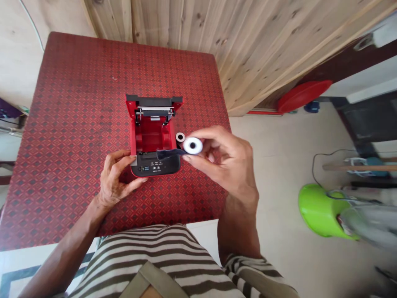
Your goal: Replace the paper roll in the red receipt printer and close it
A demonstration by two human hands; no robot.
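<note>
A red and black receipt printer stands on the table with its lid raised, and its paper bay shows bare red walls. My left hand grips the printer's front left corner, fingers on the left side and thumb along the front edge. Between the thumb and fingers of my right hand is a small white paper roll, end towards me. A dark loose strip runs left from this roll over the printer's front panel. A second paper roll sits beside the printer's right side, partly hidden.
The table has a red patterned cover and stands against a wooden plank wall. On the floor to the right is a green bucket. A red round object leans farther back, near the wall.
</note>
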